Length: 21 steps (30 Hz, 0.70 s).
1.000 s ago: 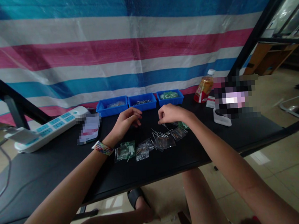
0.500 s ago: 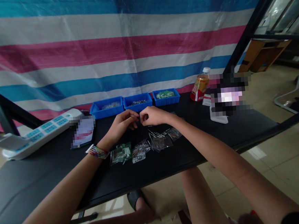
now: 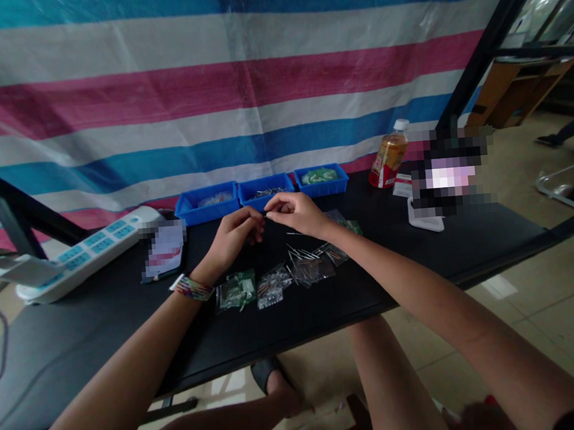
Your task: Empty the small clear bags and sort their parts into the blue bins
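Observation:
My left hand [image 3: 236,235] and my right hand [image 3: 301,214] meet fingertip to fingertip above the black table, just in front of the blue bins. Fingers of both are closed in a pinch; whatever they hold is too small or hidden. Thin metal pins [image 3: 306,252] lie loose below my right hand, partly over a clear plastic bag [image 3: 316,273]. Left of them are another small clear bag [image 3: 271,286] and a bag with green contents [image 3: 236,290]. More small bags [image 3: 339,219] lie partly behind my right wrist.
A left blue bin [image 3: 210,214], a middle blue bin [image 3: 249,205] with metal pins and a right blue bin [image 3: 325,189] with green pieces line the back. A power strip [image 3: 91,250] and a phone [image 3: 165,250] lie left; a drink bottle [image 3: 388,159] and white tray [image 3: 425,220] sit right.
My right hand's fingers have gone from curled under to stretched forward in a pinch beside the left fingertips. My left hand stays nearly in place. The whole view has shifted slightly.

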Tool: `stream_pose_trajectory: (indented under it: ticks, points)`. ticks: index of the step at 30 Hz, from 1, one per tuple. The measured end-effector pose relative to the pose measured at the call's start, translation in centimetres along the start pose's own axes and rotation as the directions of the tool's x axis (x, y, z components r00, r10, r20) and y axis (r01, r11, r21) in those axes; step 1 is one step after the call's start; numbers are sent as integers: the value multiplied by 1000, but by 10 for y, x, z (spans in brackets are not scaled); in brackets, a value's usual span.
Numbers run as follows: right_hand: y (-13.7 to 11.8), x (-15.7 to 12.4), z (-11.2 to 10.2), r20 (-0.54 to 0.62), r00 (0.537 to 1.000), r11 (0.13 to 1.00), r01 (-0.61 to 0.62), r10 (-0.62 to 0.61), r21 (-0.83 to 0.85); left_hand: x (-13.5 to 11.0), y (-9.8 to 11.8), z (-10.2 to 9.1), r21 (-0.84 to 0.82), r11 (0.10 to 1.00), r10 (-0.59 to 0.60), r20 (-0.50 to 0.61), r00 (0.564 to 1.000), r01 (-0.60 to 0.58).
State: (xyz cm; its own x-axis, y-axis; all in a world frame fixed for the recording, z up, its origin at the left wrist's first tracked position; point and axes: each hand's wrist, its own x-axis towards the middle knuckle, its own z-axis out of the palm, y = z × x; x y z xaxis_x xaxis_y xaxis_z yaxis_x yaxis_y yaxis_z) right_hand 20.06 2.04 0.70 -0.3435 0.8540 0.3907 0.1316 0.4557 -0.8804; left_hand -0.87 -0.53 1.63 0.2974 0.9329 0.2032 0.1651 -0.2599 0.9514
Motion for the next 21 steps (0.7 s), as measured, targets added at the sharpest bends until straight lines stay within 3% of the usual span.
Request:
stream_pose_trajectory:
  ticks: [5,8,11,21]
  points:
    - [4,1,-7,-2,980,960,-194,198,200,-1,3,0,21,998,52,-61,997,-51]
    - [2,-1,-7,29,971,931,-236,238,278,-1,5,0,45,997,71,-88,994,-67]
    - [1,-3,-5,4,978,933,-200,209,300,-1,3,0,54,997,57,-102,993,-52]
    - [0,-4,-1,-35,992,959,-111,125,261,1,-4,-1,3,1000,7,11,1000,-7]
